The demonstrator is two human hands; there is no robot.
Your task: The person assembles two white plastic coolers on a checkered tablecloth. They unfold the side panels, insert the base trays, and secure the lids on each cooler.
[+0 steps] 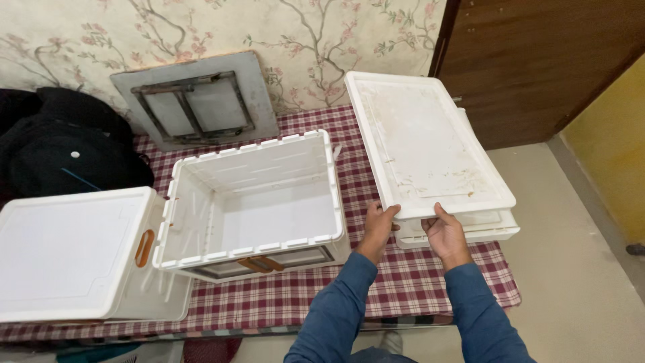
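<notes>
Fingers [392, 210] of both hands grip the near edge of a white lid [426, 144].

Left hand [377, 227] and right hand [445, 234] clamp that flat, scuffed, brown-stained rectangular lid, tilted above a folded white crate [497, 225] at the right end of the counter [322, 289], which wears a red checked cloth. Just left stands an open white crate [259, 202], empty inside, with orange latches in front. Farther left sits a closed white crate [74, 252] with an orange handle.
</notes>
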